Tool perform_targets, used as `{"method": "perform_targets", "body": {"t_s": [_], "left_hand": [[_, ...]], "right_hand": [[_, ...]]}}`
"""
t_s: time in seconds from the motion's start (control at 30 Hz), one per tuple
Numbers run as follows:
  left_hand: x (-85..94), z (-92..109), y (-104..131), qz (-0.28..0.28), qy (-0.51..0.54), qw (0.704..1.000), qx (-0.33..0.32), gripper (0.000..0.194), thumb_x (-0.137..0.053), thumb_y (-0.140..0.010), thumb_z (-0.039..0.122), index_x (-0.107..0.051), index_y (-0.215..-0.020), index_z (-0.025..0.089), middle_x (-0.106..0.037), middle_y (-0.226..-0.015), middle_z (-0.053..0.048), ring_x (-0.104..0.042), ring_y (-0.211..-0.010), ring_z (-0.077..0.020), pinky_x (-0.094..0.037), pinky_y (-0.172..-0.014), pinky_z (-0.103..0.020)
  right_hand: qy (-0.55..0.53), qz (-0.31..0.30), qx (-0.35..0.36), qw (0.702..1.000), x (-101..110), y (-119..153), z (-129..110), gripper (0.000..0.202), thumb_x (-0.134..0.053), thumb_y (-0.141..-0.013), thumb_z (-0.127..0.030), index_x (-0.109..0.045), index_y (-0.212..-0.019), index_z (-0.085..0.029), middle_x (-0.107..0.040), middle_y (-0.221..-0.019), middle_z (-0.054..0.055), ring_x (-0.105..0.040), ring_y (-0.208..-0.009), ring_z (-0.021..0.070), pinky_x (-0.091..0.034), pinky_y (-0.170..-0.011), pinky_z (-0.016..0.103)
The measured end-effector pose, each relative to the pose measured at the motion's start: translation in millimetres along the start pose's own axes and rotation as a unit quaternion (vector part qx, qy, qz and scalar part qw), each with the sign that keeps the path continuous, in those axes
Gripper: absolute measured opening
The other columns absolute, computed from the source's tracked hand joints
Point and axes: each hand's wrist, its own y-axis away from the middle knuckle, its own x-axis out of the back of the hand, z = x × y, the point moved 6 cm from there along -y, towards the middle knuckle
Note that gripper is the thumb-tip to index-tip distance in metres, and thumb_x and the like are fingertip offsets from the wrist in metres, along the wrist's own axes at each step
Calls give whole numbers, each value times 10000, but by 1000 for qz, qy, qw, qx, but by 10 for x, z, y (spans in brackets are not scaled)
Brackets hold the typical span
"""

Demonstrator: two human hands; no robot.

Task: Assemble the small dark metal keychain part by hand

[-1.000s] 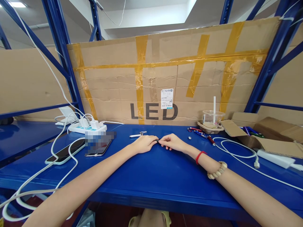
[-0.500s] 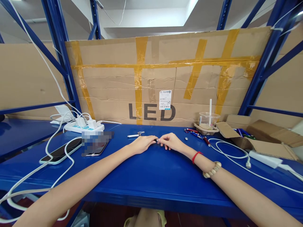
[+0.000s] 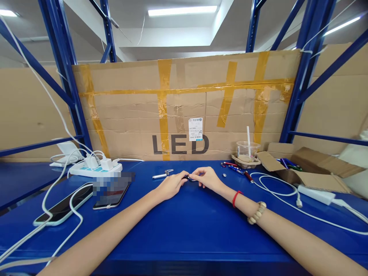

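My left hand [image 3: 171,186] and my right hand [image 3: 208,178] meet over the middle of the blue table [image 3: 184,226]. Between their fingertips is a small dark piece [image 3: 187,177], mostly covered by the fingers; its kind cannot be made out. Both hands are closed in a pinch on it. Just left of my left hand lies a slim silver cylinder with a clip or ring at its end [image 3: 161,176]. A small round silver piece [image 3: 224,175] rests to the right of my right hand. Around my right wrist are a red cord and a beaded bracelet.
Red and blue pens [image 3: 236,169] lie beside a plastic cup with a straw [image 3: 247,151]. An open cardboard box [image 3: 320,180] and a coiled white cable [image 3: 273,189] occupy the right. Leftward are two phones [image 3: 61,209] and a power strip [image 3: 94,168]. Cardboard [image 3: 129,115] stands behind.
The camera view has tilted up, so the scene sits lower. Both hands remain together at the small piece, and more of its dark part shows between the fingers.
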Motion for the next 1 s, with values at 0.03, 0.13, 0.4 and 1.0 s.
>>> {"method": "perform_targets", "body": {"t_s": [0.03, 0.13, 0.4, 1.0], "left_hand": [[-4, -16, -6, -1, 2, 1000, 5, 216, -277, -893, 269, -424, -1034, 195, -590, -809, -27, -569, -711, -153, -419, -639, -246], [-12, -44, -19, -8, 11, 1000, 12, 223, -265, -895, 270, -417, -1043, 203, -579, -776, -16, -561, -698, -147, -415, -640, -243], [-15, -53, -3, -20, 22, 999, 24, 192, -283, -887, 267, -399, -1031, 216, -561, -760, 2, -545, -693, -136, -407, -649, -243], [7, -20, -12, 12, 28, 999, 11, 156, -300, -887, 257, -397, -995, 201, -574, -871, -20, -558, -769, -148, -415, -673, -247]], "right_hand": [[-1, 8, 14, 1000, 6, 1, -19, 371, -646, -621, -454, -653, -774, -116, -620, -608, 30, -467, -381, 53, -357, -320, 154], [1, 8, 42, 999, -2, 10, -55, 349, -658, -624, -413, -673, -840, -139, -653, -727, 57, -513, -433, 75, -393, -344, 169], [6, 9, 42, 999, 7, -5, -30, 293, -673, -595, -422, -671, -681, -142, -623, -681, 44, -535, -450, 93, -397, -343, 176], [-4, -1, 90, 996, -26, 35, -103, 298, -631, -647, -429, -625, -673, -133, -577, -779, 49, -548, -457, 86, -392, -343, 181]]}}
